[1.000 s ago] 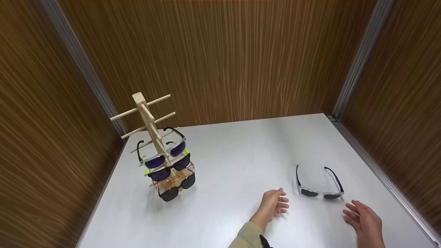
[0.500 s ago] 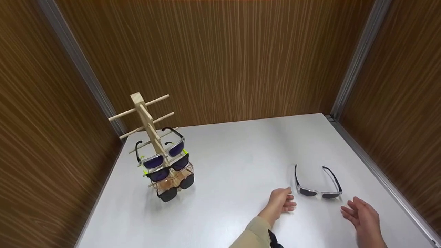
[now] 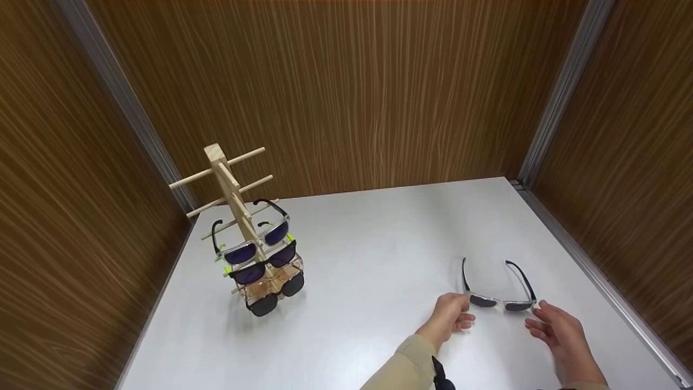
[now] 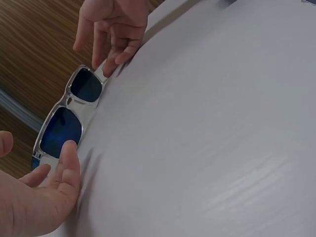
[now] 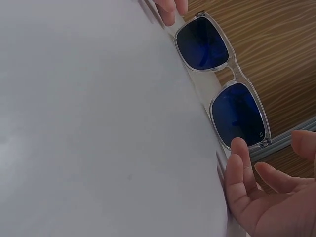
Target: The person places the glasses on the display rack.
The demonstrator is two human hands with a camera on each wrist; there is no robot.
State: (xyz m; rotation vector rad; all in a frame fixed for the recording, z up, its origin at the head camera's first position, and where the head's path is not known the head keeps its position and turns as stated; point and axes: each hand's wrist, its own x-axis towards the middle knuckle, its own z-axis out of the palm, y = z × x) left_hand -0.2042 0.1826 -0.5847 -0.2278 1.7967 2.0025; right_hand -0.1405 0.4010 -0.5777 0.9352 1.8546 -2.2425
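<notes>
A pair of sunglasses [image 3: 518,306] with a clear frame, dark temples and lenses that look blue in the wrist views lies on the white table [image 3: 368,260]. Its temples are unfolded and point away from me. My left hand [image 3: 448,318] is at its left front corner, with a fingertip overlapping the lower edge of a lens in the left wrist view. At the opposite corner is my right hand [image 3: 563,331], fingers loosely bent. In the right wrist view, the right hand [image 5: 269,197] has thumb and fingers apart beside the frame.
A wooden display rack [image 3: 230,192] with crossbars stands at the left of the table. Several sunglasses [image 3: 241,253] hang on its lower bars, while the upper bars are bare. Wood-grain panels [image 3: 346,97] enclose the back and sides.
My left hand has moved right to the left corner of the sunglasses. My right hand has come slightly left and up to the right corner. The sunglasses stay in place.
</notes>
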